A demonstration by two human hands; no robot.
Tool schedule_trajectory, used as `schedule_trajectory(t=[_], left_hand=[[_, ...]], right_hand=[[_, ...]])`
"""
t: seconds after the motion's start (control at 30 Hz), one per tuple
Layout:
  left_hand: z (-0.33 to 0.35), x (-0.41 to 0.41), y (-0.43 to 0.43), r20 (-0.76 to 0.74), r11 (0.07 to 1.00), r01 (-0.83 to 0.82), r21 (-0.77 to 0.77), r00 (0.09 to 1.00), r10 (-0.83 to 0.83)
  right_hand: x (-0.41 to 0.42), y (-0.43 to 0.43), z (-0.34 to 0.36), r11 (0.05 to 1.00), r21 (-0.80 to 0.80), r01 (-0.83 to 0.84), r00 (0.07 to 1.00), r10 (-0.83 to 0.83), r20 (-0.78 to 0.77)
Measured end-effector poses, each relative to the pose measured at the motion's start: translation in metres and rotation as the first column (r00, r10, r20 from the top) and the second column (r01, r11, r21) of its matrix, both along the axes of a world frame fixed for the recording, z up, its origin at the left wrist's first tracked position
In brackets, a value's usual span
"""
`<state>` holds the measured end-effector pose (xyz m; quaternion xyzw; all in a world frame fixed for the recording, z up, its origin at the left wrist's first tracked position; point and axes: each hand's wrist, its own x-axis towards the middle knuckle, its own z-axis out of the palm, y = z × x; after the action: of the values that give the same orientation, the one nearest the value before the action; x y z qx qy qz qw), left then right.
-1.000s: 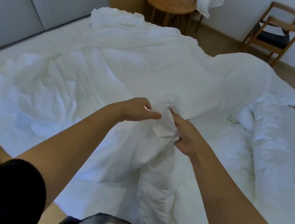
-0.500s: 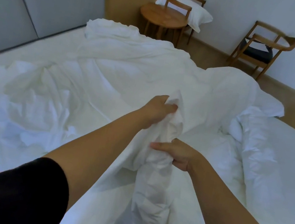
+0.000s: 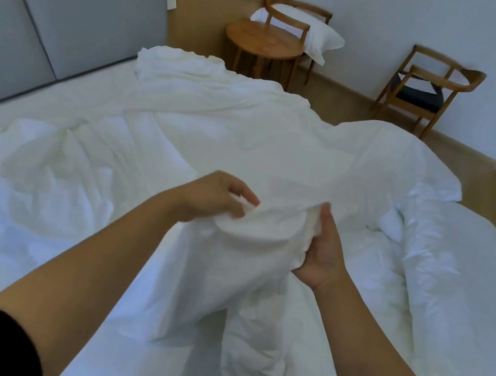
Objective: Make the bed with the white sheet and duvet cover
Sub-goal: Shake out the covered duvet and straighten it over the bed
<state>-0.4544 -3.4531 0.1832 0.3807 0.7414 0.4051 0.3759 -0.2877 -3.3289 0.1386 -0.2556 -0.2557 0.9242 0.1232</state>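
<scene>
A crumpled white duvet cover [image 3: 248, 141] sprawls over the bed, whose white sheet [image 3: 65, 109] shows bare toward the headboard. I lift a bunched fold of the cover above the bed's near side. My left hand [image 3: 215, 197] pinches the fold's upper edge from the left. On the fold's right side, my right hand [image 3: 323, 251] grips the thick bunch with its palm toward me and fingers tucked into the cloth. A puffy white duvet [image 3: 441, 288] lies heaped along the right of the bed.
A grey padded headboard [image 3: 55, 14] runs along the left. Beyond the bed stand a round wooden table [image 3: 262, 41], a wooden chair holding a white pillow [image 3: 319, 38], and a second wooden chair [image 3: 423, 89] with a dark seat. Bare floor lies to the right.
My right hand has shifted from under the bunch to its right side, palm turned toward me. My left hand moved lower and left along the fold. The camera tilted up.
</scene>
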Motion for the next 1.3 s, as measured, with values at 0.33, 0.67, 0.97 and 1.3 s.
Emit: schedule_trajectory(t=[0.33,0.67,0.97,1.3], left_hand=[[-0.058,0.029,-0.033,-0.126,0.856,0.168,-0.490,0.957,-0.260],[-0.020,0.034,-0.003,-0.236,0.915,-0.324,0.242,0.895,0.379],[-0.043,0.039,-0.005,-0.401,0.966,-0.211,0.152,0.880,0.255],[0.000,-0.012,0.046,-0.541,0.989,-0.079,0.123,0.830,0.134]], right_hand=[[0.036,-0.008,-0.034,0.995,0.022,0.096,0.995,-0.096,-0.003],[0.031,-0.021,-0.012,0.835,0.409,-0.369,0.898,0.207,0.389],[0.003,-0.018,-0.004,0.836,0.508,-0.208,0.918,-0.013,0.396],[0.005,-0.003,-0.010,0.934,0.357,-0.033,0.967,-0.060,0.246]])
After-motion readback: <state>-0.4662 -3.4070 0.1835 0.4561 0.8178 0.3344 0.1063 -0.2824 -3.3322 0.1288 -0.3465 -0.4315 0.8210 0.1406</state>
